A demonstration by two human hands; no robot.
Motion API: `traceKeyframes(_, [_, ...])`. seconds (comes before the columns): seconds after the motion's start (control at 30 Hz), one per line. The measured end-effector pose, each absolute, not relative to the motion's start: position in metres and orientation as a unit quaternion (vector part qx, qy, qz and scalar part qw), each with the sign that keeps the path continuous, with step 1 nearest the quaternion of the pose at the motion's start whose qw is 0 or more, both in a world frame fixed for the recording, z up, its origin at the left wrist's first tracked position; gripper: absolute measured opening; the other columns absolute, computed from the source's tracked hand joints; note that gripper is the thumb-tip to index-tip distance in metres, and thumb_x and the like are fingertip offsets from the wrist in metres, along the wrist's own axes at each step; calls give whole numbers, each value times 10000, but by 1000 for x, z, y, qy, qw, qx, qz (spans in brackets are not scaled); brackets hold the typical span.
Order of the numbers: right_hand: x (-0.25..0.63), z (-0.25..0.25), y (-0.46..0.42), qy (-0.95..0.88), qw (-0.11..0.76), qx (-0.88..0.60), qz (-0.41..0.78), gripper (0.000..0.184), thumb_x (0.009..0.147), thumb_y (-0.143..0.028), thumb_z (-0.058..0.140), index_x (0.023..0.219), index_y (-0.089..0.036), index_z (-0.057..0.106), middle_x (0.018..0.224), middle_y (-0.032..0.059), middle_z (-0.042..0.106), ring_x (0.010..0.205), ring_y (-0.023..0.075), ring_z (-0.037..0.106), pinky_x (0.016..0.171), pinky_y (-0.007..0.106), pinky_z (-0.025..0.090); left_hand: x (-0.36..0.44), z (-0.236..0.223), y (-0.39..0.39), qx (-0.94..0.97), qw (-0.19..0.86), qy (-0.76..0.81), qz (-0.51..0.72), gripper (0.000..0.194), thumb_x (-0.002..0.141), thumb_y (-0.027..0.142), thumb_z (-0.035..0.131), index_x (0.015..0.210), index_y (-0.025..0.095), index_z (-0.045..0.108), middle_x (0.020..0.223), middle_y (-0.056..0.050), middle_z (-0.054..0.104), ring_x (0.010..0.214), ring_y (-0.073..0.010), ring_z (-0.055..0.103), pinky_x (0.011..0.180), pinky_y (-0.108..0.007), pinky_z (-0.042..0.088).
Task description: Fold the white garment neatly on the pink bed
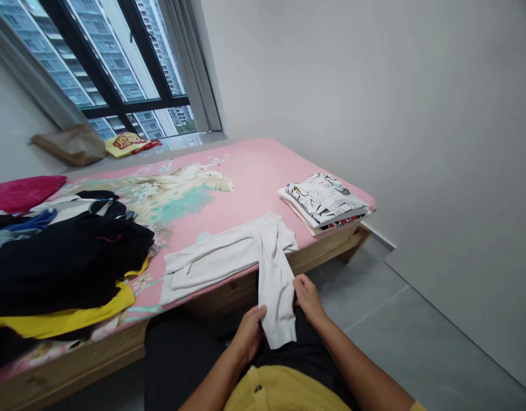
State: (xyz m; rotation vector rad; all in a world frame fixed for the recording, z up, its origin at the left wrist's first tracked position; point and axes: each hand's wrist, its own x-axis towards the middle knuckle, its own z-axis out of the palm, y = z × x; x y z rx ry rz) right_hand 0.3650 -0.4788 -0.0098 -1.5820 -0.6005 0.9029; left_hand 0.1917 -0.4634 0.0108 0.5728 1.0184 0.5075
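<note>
A white long-sleeved garment (220,257) lies folded lengthwise along the near edge of the bed, with one sleeve hanging over the edge toward me. My left hand (251,331) pinches the left side of that sleeve, low down near the cuff. On the sleeve's other side, a little higher, my right hand (306,294) grips its edge between thumb and fingers. The sleeve hangs above my dark trousers, its cuff end loose below both hands.
A stack of folded clothes (326,200) sits at the bed's right corner. Piled dark and yellow clothes (65,257) cover the left side of the pink bedsheet (254,171). A brown bag (72,145) and a yellow-red package (128,144) rest by the window. A wall (374,103) borders the right.
</note>
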Motion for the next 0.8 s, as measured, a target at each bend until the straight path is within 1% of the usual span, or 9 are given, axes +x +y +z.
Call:
traceKeyframes(0.1, [369,-14,-471,-265,565,-679,387,266,737,-458,481,774,-198,526,569,-47,497,484,123,467,418,218,363,191,4,-458,281,817,457,213,377,685,226,665,1042,112,625,902,-121,711,833,-246,670,745,-345,508])
traceKeyframes(0.2, [377,-14,-447,-279,565,-683,370,359,696,-494,570,878,-185,550,650,-16,577,548,135,517,473,228,392,198,3,-442,280,826,447,198,433,735,419,642,1049,121,625,905,-127,705,836,-248,663,758,-354,500])
traceKeyframes(0.3, [383,-12,-422,-298,564,-684,355,397,614,-483,673,835,-170,570,635,-3,588,579,139,524,531,235,400,208,8,-421,314,803,450,233,494,761,571,562,965,125,630,842,-112,688,776,-222,642,713,-324,484])
traceKeyframes(0.37, [385,-11,-413,-307,565,-679,354,354,612,-490,671,727,-175,557,580,-13,554,556,133,506,537,237,393,214,14,-414,370,744,483,276,432,731,553,604,846,137,613,731,-62,649,673,-176,595,646,-283,453])
traceKeyframes(0.43, [387,-12,-411,-301,572,-676,354,350,675,-531,592,680,-189,518,566,-22,530,524,126,490,523,241,392,218,19,-416,414,684,516,307,345,644,459,711,711,155,562,617,8,564,586,-119,507,589,-233,396])
traceKeyframes(0.53, [389,-12,-413,-275,582,-678,355,373,748,-574,479,749,-202,500,622,-18,549,524,130,504,514,250,404,220,22,-430,482,650,504,302,352,522,296,784,580,172,459,521,69,416,521,-68,362,521,-196,292])
traceKeyframes(0.63, [390,-10,-409,-268,580,-681,357,408,670,-555,615,842,-193,541,704,7,607,621,151,553,571,254,422,220,21,-441,518,641,500,266,400,506,276,773,545,186,386,488,86,327,494,-58,276,490,-199,230])
traceKeyframes(0.7, [388,-7,-405,-269,571,-672,388,467,596,-514,707,886,-176,564,744,25,636,676,165,570,607,258,425,220,19,-444,496,659,506,252,441,479,298,795,563,190,376,493,87,337,492,-56,288,492,-197,239])
traceKeyframes(0.8, [384,0,-402,-275,553,-636,462,435,622,-518,680,831,-147,591,717,37,647,659,175,569,600,269,428,219,22,-442,432,737,471,220,466,488,399,814,723,186,474,608,45,506,552,-90,438,555,-215,352])
